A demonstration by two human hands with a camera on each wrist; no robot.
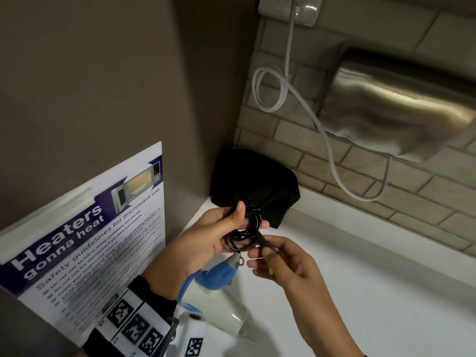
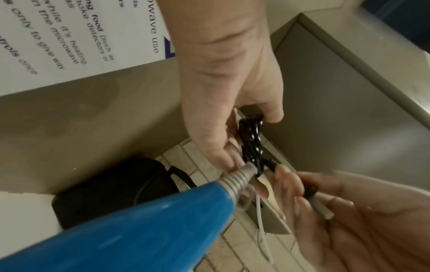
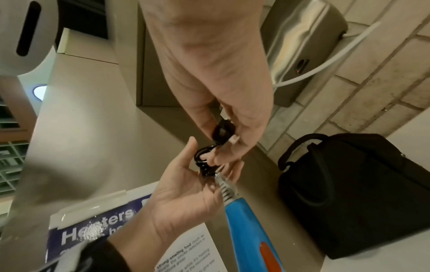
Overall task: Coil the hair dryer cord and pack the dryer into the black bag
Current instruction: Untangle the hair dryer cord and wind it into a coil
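Observation:
My left hand [image 1: 233, 228] grips the coiled black cord [image 1: 244, 231] of the hair dryer, thumb over the loops. The dryer [image 1: 216, 287], blue-handled with a white body, hangs below that hand over the counter. My right hand [image 1: 268, 253] pinches the cord's plug end [image 1: 261, 240] just right of the coil. The left wrist view has the coil [image 2: 252, 139] above the blue handle [image 2: 139, 220]. In the right wrist view the plug [image 3: 223, 132] sits between my right fingers. The black bag [image 1: 255, 186] stands in the corner behind my hands, apart from them.
A white counter [image 1: 360, 266] runs to the right. A microwave safety poster [image 1: 85, 240] leans on the left wall. On the tiled back wall hang a steel hand dryer [image 1: 401, 104] and its white looped cable [image 1: 327, 140].

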